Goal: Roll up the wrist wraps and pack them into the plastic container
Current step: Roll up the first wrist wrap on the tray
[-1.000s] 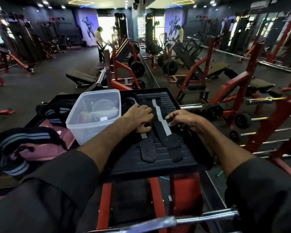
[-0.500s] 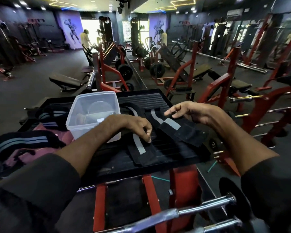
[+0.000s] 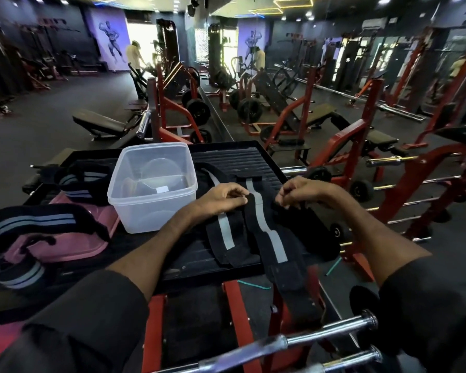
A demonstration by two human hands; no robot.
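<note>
Two black wrist wraps with a grey stripe lie side by side on the black ribbed platform. The right wrap runs toward me and hangs over the platform's front edge. My left hand pinches its left edge and my right hand pinches its right edge, near the far end. The left wrap lies flat under my left wrist. A clear plastic container stands open just left of my left hand; its lid seems to lie inside.
More black wraps with blue-grey stripes and a pink pad lie at the left of the platform. Chrome bars cross below the front edge. Red gym machines and benches fill the room beyond; a person stands far back.
The right wrap was lifted and folded half a second ago; now it is laid out long toward me, over the front edge. Both hands have come together on its far end.
</note>
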